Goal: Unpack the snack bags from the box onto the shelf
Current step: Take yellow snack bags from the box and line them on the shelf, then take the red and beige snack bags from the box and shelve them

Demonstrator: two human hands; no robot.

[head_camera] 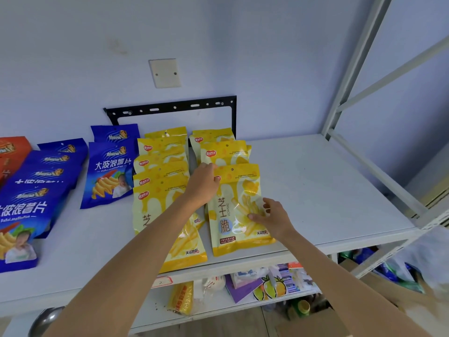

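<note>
A person's two bare arms reach over a white shelf point(315, 190), where the front yellow cheese-stick snack bag point(237, 210) of the right-hand row lies flat near the shelf's front edge. The left hand point(205, 183) curls its fingers over the bag's top left corner, while the right hand point(272, 217) pinches the bag's right side between thumb and fingers. A second row of overlapping yellow bags point(161, 171) lies just beside it to the left, with blue potato-chip bags point(109, 171) farther left and a black wall bracket point(170, 109) behind.
</note>
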